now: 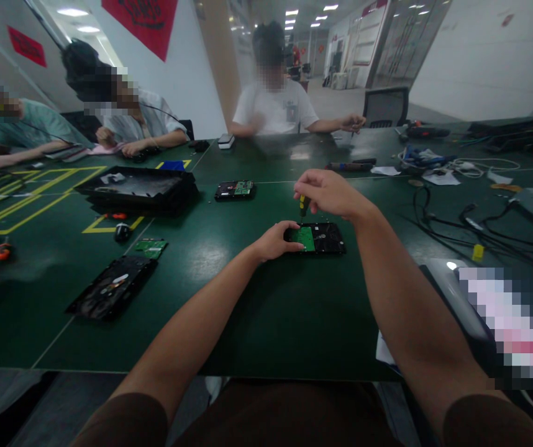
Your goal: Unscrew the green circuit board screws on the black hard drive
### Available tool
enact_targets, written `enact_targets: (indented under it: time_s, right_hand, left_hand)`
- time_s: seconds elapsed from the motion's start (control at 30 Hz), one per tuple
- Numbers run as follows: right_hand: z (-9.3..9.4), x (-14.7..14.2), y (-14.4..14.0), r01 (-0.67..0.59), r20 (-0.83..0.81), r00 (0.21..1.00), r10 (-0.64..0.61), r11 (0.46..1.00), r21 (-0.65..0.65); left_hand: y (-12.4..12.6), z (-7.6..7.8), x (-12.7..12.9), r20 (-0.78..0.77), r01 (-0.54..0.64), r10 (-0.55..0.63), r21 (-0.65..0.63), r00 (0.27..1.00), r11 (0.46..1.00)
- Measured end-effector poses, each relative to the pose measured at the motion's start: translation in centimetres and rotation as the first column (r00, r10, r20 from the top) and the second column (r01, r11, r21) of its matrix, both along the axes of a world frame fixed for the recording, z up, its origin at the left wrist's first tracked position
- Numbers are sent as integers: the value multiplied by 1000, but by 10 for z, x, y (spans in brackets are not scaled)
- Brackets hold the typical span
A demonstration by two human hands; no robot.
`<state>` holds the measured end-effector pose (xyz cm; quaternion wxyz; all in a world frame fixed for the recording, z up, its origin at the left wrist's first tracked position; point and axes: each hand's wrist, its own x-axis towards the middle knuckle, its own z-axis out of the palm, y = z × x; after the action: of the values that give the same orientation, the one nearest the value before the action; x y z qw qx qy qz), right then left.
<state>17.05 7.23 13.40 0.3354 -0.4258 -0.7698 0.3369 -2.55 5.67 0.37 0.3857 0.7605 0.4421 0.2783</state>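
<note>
My right hand point(326, 191) pinches a yellow-and-black screwdriver point(303, 203) upright between thumb and fingers, its tip down at the far edge of the green circuit board point(305, 238) on the hard drive point(328, 237). My left hand point(278, 242) clasps the drive's left end, thumb along the near side and fingers along the far side, and the drive lies flat on the table point(248, 329) in front of me. I judge this one to be midway: the board sits on the casing, so the screw work seems unfinished, though I can't tell whether a screw is turning in or out. To my left, a second drive point(113, 287) has a loose board point(151, 248) at its far end, apparently separated; farther off, a third drive point(235, 190) carries its board. I have open tabletop between my drive and the table's near edge, and more toward the second drive. On my right, black cables point(469, 230) spread beyond my forearm, and a grey device point(450, 292) beside it leaves less room for that elbow to swing out.
</note>
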Motion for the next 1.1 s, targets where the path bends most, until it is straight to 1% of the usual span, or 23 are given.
enact_targets:
  time_s: [0.07, 0.17, 0.37, 0.47, 0.63, 0.77, 0.83, 0.9, 0.97, 1.03, 1.1]
  right_hand:
    - [0, -1, 0, -33, -19, 999, 32, 999, -31]
    - [-1, -1, 1, -42, -41, 998, 39, 997, -71]
    - [-1, 3, 3, 28, 49, 998, -30, 999, 37]
    - [-1, 3, 3, 49, 38, 998, -50, 999, 19]
    - [-1, 1, 2, -32, -20, 999, 31, 999, -39]
    - [0, 0, 0, -50, -36, 998, 47, 996, -75]
    - [1, 1, 0, -29, 11, 1000, 29, 999, -46]
    - [2, 2, -1, 19, 68, 998, -20, 1000, 14]
    - [3, 3, 0, 68, 92, 993, -72, 997, 43]
    - [2, 3, 1, 82, 77, 993, -84, 996, 30]
    - [1, 2, 2, 50, 39, 998, -50, 999, -3]
  left_hand:
    - [0, 0, 0, -2, -2, 2, -1, 1000, 1000]
    - [-1, 0, 1, -5, -9, 9, 6, 1000, 1000]
    - [0, -2, 1, 5, -2, 2, 4, 1000, 1000]
    - [1, -2, 0, -2, 3, -3, 8, 1000, 1000]
    - [-1, 1, 0, -12, 1, -1, 6, 1000, 1000]
    - [-2, 1, 1, -4, -11, 11, -5, 1000, 1000]
    - [-2, 1, 1, 1, -17, 17, -13, 1000, 1000]
    - [-1, 0, 0, 2, -15, 15, -13, 1000, 1000]
    - [-1, 0, 0, 2, -8, 8, -9, 1000, 1000]
    - [0, -1, -1, 0, 0, 0, -4, 1000, 1000]
    - [0, 0, -1, -6, 3, -3, 3, 1000, 1000]
